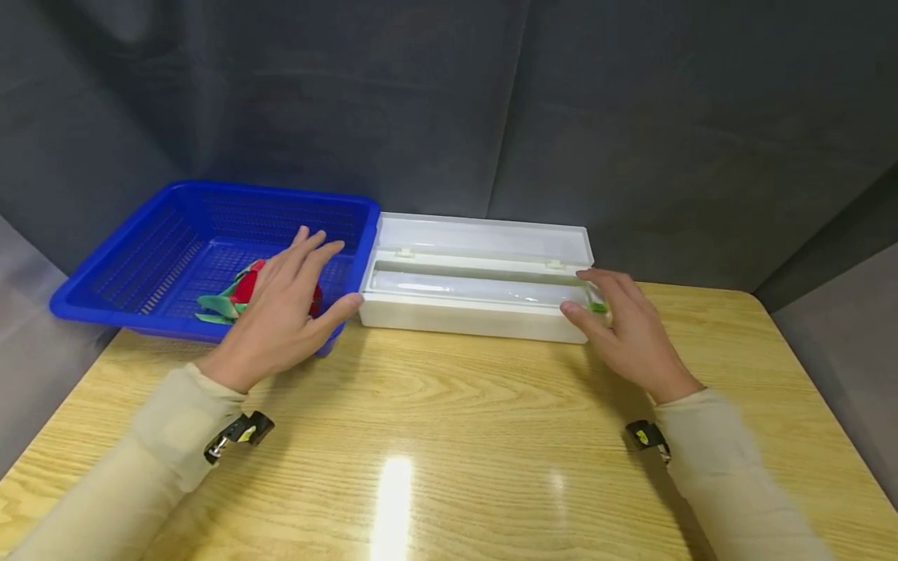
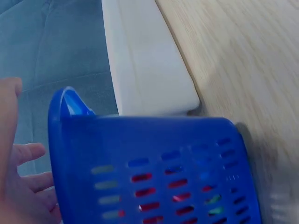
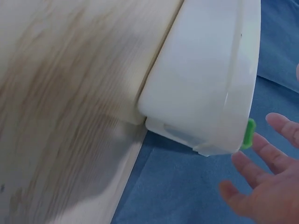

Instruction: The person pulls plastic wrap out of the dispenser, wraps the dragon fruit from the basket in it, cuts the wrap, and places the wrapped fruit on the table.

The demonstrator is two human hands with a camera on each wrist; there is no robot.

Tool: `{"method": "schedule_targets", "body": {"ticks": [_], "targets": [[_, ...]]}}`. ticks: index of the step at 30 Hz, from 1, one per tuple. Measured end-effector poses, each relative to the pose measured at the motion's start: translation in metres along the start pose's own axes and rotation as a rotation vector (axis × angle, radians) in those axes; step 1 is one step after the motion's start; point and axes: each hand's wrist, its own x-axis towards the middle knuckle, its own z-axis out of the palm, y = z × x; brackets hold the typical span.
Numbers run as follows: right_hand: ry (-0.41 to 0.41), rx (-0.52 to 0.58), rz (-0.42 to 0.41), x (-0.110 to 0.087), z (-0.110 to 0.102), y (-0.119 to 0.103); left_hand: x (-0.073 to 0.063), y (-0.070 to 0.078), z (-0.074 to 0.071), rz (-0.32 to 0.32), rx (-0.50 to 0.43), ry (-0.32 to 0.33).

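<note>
Basket [image 1: 140, 319] sits at the far-left corner of the surface [image 1: 456, 397], long box [image 1: 470, 318] just right of it, running along the far edge. Can't tell if the two touch. Box lid [image 1: 484, 238] is folded back behind the box, toward the curtain [image 1: 596, 117] past the far edge. Roll [image 1: 484, 290] lies lengthwise in the box; small slider [image 1: 596, 306] at the box's right end. Fabric item [image 1: 243, 288] lies in the basket, toward the near side. Left fingers [image 1: 324, 255] are over the basket's right part; right fingers [image 1: 602, 280] at the box's right end, by the slider.
</note>
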Motion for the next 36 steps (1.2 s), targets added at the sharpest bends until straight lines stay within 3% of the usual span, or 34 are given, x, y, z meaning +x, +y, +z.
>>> {"method": "schedule_targets", "body": {"ticks": [6, 19, 28, 36], "targets": [[0.022, 0.012, 0.008, 0.001, 0.005, -0.004, 0.005, 0.007, 0.007, 0.039, -0.006, 0.007], [0.031, 0.030, 0.000, 0.005, 0.014, -0.016, 0.010, 0.022, 0.013, 0.057, -0.048, -0.019], [0.043, 0.037, -0.062, 0.010, 0.018, -0.026, 0.009, 0.040, 0.018, 0.167, -0.065, 0.036], [0.034, 0.030, -0.071, 0.012, 0.023, -0.029, 0.008, 0.053, 0.027, 0.243, -0.001, 0.034]]}}
